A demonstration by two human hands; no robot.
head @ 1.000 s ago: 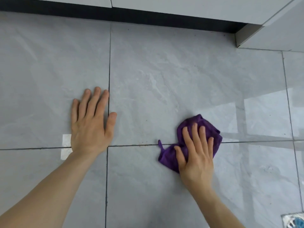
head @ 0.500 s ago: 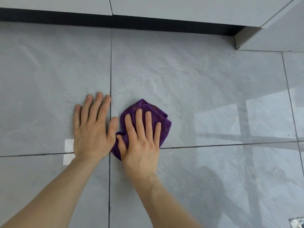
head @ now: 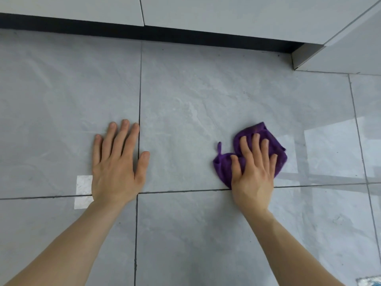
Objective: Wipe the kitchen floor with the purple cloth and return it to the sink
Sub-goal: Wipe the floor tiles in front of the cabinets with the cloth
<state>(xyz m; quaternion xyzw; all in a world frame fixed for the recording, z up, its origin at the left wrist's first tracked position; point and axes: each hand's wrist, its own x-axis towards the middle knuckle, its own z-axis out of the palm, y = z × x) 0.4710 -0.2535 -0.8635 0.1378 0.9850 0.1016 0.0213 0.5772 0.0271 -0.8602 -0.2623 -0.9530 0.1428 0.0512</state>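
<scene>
A crumpled purple cloth (head: pixel 277 148) lies on the grey tiled floor (head: pixel 195 112), right of centre. My right hand (head: pixel 252 172) presses flat on top of it, fingers spread over the fabric, and covers its near part. A thin corner of the cloth sticks out to the left. My left hand (head: pixel 116 164) rests palm down on the bare tile to the left, fingers apart, holding nothing. No sink is in view.
Pale cabinet fronts (head: pixel 226 13) with a dark toe kick (head: pixel 165 36) run along the far edge. A cabinet corner (head: pixel 299 58) juts out at the upper right. A small patterned object (head: pixel 369 280) shows at the bottom right edge.
My right hand slid the cloth left until it was next to my left hand, then back to the right. My left hand stayed planted on the tile.
</scene>
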